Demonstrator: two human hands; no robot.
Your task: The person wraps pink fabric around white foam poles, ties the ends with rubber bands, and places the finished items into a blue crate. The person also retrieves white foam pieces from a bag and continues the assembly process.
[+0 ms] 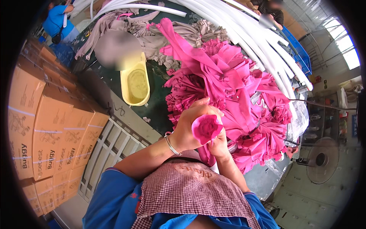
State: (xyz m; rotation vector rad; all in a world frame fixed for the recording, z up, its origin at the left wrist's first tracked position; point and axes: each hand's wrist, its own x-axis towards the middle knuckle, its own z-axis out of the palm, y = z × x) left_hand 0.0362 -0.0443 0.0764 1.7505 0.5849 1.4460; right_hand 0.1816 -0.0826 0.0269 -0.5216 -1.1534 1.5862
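Note:
Close in front of my chest, my left hand [186, 128] is wrapped round a bunched pink fabric sleeve [207, 128]. Its gathered, ruffled end points up toward me from the grip. My right hand [219, 144] presses against the same fabric from the right, its fingers closed and partly hidden behind the bunch. A strip of pink cloth hangs down below the hands. Just beyond them, a large heap of crumpled pink fabric pieces [225, 76] covers much of the dark green table [156, 110].
A yellow plastic tub [136, 86] lies left of the heap, with greyish-beige fabric pieces [152, 40] behind it. Long white tubes [255, 34] curve along the far right side. Stacked cardboard boxes [57, 129] stand left; a fan [322, 160] is at right. Two other people are farther back.

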